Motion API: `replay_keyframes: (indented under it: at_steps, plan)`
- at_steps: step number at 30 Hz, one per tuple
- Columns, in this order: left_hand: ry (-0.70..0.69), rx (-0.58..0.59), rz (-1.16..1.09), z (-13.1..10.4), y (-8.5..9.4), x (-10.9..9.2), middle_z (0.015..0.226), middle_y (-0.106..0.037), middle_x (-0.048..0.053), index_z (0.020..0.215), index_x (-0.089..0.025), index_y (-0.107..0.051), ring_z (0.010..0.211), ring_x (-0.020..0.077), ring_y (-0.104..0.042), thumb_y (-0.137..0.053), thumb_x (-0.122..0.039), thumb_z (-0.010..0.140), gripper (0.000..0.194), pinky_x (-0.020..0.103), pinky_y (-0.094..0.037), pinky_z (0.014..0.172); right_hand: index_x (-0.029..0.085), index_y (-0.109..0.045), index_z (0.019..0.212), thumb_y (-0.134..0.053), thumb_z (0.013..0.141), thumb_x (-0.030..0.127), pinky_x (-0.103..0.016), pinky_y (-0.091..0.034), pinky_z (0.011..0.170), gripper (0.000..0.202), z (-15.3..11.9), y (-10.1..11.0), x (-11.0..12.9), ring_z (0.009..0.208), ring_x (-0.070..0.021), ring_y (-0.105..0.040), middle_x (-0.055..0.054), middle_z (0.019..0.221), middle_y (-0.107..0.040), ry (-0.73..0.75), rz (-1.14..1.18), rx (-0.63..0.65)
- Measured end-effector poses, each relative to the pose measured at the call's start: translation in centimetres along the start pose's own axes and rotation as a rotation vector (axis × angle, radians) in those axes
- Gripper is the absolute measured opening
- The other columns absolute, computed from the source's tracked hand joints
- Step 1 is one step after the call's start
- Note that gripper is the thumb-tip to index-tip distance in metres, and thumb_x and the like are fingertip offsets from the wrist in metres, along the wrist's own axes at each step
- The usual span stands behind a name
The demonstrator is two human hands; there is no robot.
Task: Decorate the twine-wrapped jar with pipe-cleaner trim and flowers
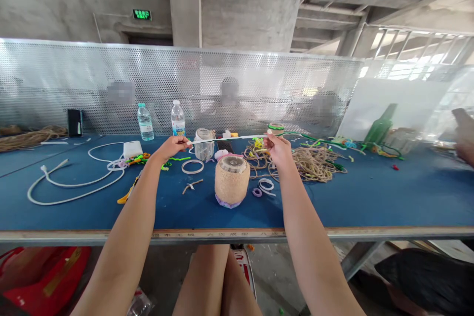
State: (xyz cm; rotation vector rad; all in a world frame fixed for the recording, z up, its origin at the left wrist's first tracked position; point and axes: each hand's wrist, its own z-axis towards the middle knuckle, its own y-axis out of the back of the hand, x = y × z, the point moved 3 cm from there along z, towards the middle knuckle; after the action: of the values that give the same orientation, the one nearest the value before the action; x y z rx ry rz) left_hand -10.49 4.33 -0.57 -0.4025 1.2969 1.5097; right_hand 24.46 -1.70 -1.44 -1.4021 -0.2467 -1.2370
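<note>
Between my two hands a thin white strip [231, 138] is stretched level above the table. My left hand [175, 147] pinches its left end. My right hand [277, 149] pinches the other end, and a dark green cord [307, 137] trails away from there to the right. Below the strip stands a jar wrapped in tan twine [232, 180], with a purple edging round its bottom and bare glass on top. Behind the strip is a clear glass jar [204, 150]. Near the wrapped jar lie a coiled white strip [266, 186] and a small purple roll [256, 192].
A heap of twine [314, 163] lies right of my right hand. Two water bottles [145, 123] stand at the back left, near a white charger [132, 149] with its cable. A green bottle [381, 126] stands at the right. A perforated metal screen [229, 84] closes off the back.
</note>
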Motion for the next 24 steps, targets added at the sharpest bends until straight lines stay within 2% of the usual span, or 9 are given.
replay_keyframes:
  at_steps: [5, 8, 10, 13, 16, 19, 21, 22, 24]
  plan:
    - [-0.115, -0.095, 0.135, 0.5, -0.2, -0.6, 0.069, -0.064, 0.002, 0.070, -0.016, -0.066, 0.068, 0.0155, -0.057, -0.067, -0.038, 0.069, 0.021, 0.026, -0.047, 0.067, 0.015, -0.053, 0.057, -0.075, 0.067, 0.011, -0.011, -0.044, 0.038, 0.024, 0.4, 0.4, -0.4, 0.039, -0.0038, -0.051, 0.005, 0.046, -0.056, 0.031, 0.022, -0.142]
    - [-0.155, -0.176, 0.217, 0.5, -0.2, -0.6, 0.079, -0.068, 0.004, 0.077, -0.017, -0.070, 0.077, 0.0193, -0.060, -0.063, -0.033, 0.071, 0.018, 0.030, -0.049, 0.076, 0.015, -0.055, 0.059, -0.076, 0.067, 0.012, -0.010, -0.046, 0.041, 0.023, 0.1, 0.0, -0.3, 0.041, -0.0026, -0.052, 0.006, 0.050, -0.059, 0.038, 0.032, -0.113]
    - [-0.172, -0.259, 0.269, 0.3, -0.2, -0.8, 0.093, -0.069, 0.008, 0.094, -0.017, -0.071, 0.088, 0.0233, -0.062, -0.060, -0.029, 0.073, 0.026, 0.035, -0.049, 0.085, 0.015, -0.058, 0.061, -0.078, 0.066, 0.012, -0.011, -0.049, 0.045, 0.020, -0.5, -0.8, -0.3, 0.045, -0.0032, -0.055, 0.004, 0.055, -0.062, 0.034, 0.028, -0.049]
    - [-0.202, -0.449, 0.333, -0.1, -0.4, -1.8, 0.125, -0.055, 0.016, 0.126, -0.014, -0.056, 0.118, 0.0318, -0.050, -0.056, -0.024, 0.076, 0.051, 0.046, -0.038, 0.102, 0.014, -0.062, 0.061, -0.079, 0.065, 0.013, -0.014, -0.053, 0.051, 0.018, -1.4, -2.3, -0.8, 0.050, -0.0057, -0.059, 0.002, 0.054, -0.063, 0.016, -0.001, 0.058]
    - [-0.265, -0.706, 0.373, -0.6, -0.4, -3.2, 0.142, -0.035, 0.018, 0.139, -0.014, -0.039, 0.135, 0.0327, -0.030, -0.054, -0.022, 0.080, 0.062, 0.050, -0.026, 0.111, 0.014, -0.063, 0.060, -0.081, 0.063, 0.016, -0.017, -0.055, 0.055, 0.018, -2.1, -3.5, -1.6, 0.053, -0.0083, -0.061, 0.000, 0.054, -0.064, -0.012, -0.039, 0.141]
    - [-0.298, -0.992, 0.304, -1.4, 0.6, -3.8, 0.133, -0.042, 0.015, 0.133, -0.018, -0.042, 0.126, 0.0264, -0.043, -0.051, -0.019, 0.082, 0.052, 0.042, -0.033, 0.108, 0.014, -0.064, 0.061, -0.082, 0.062, 0.017, -0.019, -0.056, 0.055, 0.018, -2.4, -4.1, -2.2, 0.054, -0.0092, -0.062, -0.001, 0.056, -0.065, -0.044, -0.065, 0.183]
    - [-0.276, -0.989, 0.253, -1.4, 1.0, -3.7, 0.128, -0.045, 0.014, 0.128, -0.018, -0.044, 0.119, 0.0249, -0.048, -0.047, -0.020, 0.085, 0.043, 0.042, -0.034, 0.107, 0.014, -0.064, 0.061, -0.081, 0.063, 0.017, -0.018, -0.056, 0.056, 0.018, -2.5, -4.3, -2.6, 0.055, -0.0091, -0.063, 0.000, 0.057, -0.065, -0.062, -0.075, 0.197]
    - [-0.274, -0.918, 0.250, -1.2, 0.8, -3.7, 0.127, -0.046, 0.015, 0.127, -0.017, -0.045, 0.118, 0.0253, -0.049, -0.046, -0.022, 0.086, 0.041, 0.042, -0.034, 0.107, 0.015, -0.064, 0.061, -0.081, 0.063, 0.017, -0.018, -0.056, 0.057, 0.017, -2.6, -4.5, -2.8, 0.056, -0.0091, -0.063, 0.000, 0.057, -0.065, -0.072, -0.079, 0.204]
    - [-0.316, -0.685, 0.271, -0.7, -0.6, -4.0, 0.121, -0.053, 0.013, 0.122, -0.016, -0.050, 0.114, 0.0250, -0.052, -0.048, -0.027, 0.087, 0.037, 0.041, -0.038, 0.102, 0.015, -0.064, 0.062, -0.079, 0.066, 0.017, -0.018, -0.056, 0.058, 0.016, -3.0, -4.9, -3.4, 0.059, -0.0095, -0.064, 0.000, 0.058, -0.065, -0.098, -0.091, 0.222]
